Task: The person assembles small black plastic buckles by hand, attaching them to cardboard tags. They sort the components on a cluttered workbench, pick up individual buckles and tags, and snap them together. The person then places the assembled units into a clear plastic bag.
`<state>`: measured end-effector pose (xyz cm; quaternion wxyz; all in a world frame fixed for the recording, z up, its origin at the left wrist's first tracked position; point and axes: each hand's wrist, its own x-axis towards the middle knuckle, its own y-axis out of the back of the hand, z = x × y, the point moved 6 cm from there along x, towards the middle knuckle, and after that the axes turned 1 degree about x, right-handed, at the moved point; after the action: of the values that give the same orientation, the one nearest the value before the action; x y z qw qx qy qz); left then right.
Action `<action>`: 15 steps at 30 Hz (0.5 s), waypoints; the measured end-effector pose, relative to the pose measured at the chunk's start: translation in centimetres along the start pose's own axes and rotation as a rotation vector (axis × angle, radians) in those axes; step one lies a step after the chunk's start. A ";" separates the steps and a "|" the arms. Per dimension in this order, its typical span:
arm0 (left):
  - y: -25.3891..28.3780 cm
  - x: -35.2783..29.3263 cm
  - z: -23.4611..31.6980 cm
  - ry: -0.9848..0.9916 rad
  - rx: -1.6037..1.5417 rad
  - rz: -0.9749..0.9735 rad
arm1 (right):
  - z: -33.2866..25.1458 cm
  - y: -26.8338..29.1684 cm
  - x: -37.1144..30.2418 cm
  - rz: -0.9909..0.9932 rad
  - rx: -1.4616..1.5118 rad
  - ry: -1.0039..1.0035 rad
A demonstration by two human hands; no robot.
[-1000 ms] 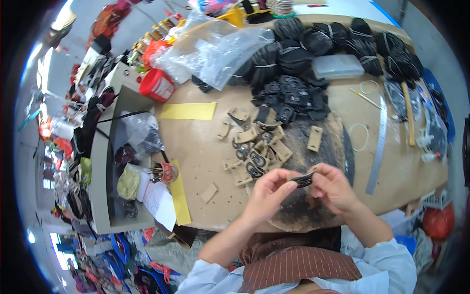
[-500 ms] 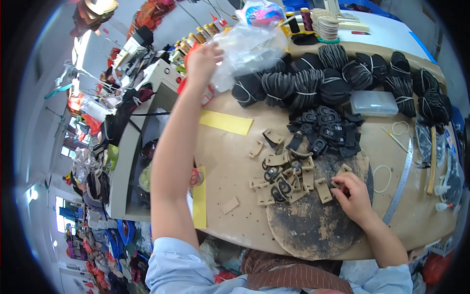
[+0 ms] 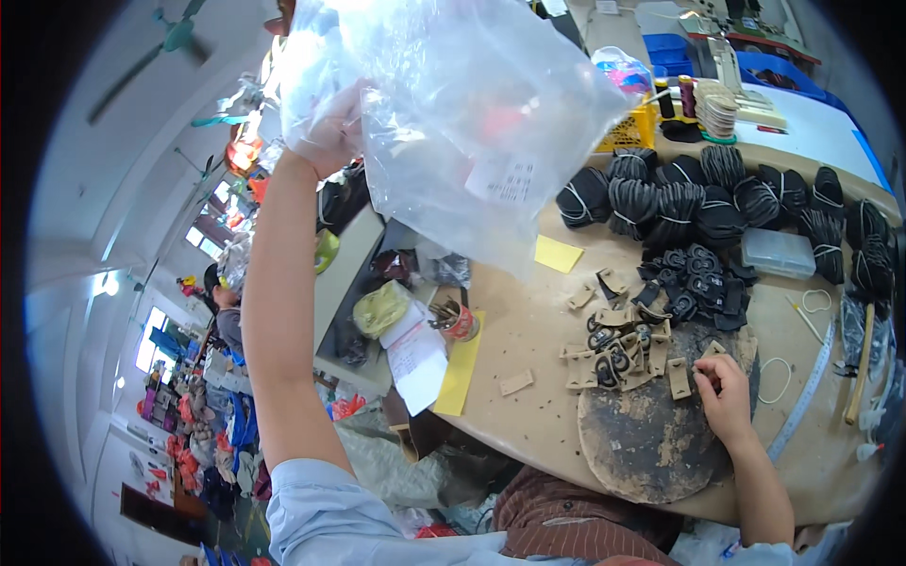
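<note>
My left hand (image 3: pixel 332 130) is raised at the upper left, closed on the edge of a large clear plastic bag (image 3: pixel 444 104). The bag hangs spread out over the table's far left and has a white label on it. Down on the worn round board (image 3: pixel 651 453) rests my right hand (image 3: pixel 725 401), its fingers curled together; whatever they may hold is hidden. Beside those fingertips lies a tan tab with holes (image 3: pixel 679 378). Left of it sits a pile of tan tabs with black buckles (image 3: pixel 618 351). Black plastic buckles (image 3: pixel 700 281) are heaped just behind.
Tied bundles of black cord (image 3: pixel 679 208) line the table's back, with a clear plastic box (image 3: pixel 778 253) before them. A steel ruler (image 3: pixel 802 391) and a wooden-handled tool (image 3: pixel 860 368) lie at right. Yellow strips (image 3: pixel 461 377) and a red cup of sticks (image 3: pixel 459 323) edge the left.
My left hand has lifted the plastic bag off the back of the table, up and to the left. The view has swung left. My right hand stays by the tan tabs.
</note>
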<state>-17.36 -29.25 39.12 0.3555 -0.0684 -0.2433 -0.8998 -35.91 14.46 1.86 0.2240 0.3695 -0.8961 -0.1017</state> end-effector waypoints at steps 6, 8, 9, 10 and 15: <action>1.9 -2.3 -0.6 0.258 -0.479 -0.281 | -0.2 -0.1 -0.3 -0.005 0.021 0.006; 0.4 -3.9 0.3 0.197 -0.274 0.216 | 0.0 0.2 -0.5 -0.002 0.006 0.000; 0.3 -4.2 0.3 0.180 -0.276 0.230 | 0.0 0.1 -0.5 -0.002 0.011 0.005; 0.3 -4.4 0.3 0.162 -0.277 0.245 | 0.0 0.1 -0.6 0.001 0.027 0.006; 2.1 -4.2 -2.5 0.208 -0.335 0.184 | 0.1 -0.1 -0.7 -0.008 0.031 0.011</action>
<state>-12.73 -29.24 36.50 0.4429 -0.0550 -0.0451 -0.8937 -35.45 14.87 1.51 0.2229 0.3772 -0.8948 -0.0866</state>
